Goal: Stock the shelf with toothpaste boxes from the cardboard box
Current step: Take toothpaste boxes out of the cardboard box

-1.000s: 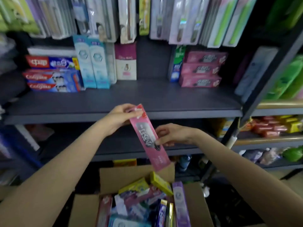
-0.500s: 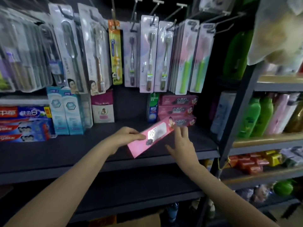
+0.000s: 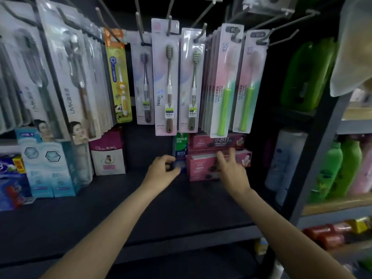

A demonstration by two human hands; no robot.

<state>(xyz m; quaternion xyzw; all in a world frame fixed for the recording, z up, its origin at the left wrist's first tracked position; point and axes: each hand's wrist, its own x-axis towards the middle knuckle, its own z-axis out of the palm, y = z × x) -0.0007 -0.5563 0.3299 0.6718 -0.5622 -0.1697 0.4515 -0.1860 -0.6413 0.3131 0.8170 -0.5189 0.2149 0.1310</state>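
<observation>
Now both grips are letting go: my right hand (image 3: 231,170) rests spread fingers on the pink toothpaste box (image 3: 205,161), just landed on its stack (image 3: 203,172); my left hand (image 3: 162,171) hangs loosely curled, empty. One more stocked on the shelf (image 3: 161,214).

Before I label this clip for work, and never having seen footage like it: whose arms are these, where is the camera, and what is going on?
The camera sits on a person's head, looking forward and down at their own bare arms. They face a dark shop shelf under hanging toothbrush packs. The right hand, fingers spread, touches a pink toothpaste box in a stack of the same boxes. The left hand, fingers loosely curled, is by a green toothpaste box standing beside the stack; whether it grips anything is unclear. Blue boxes stand further left.
</observation>
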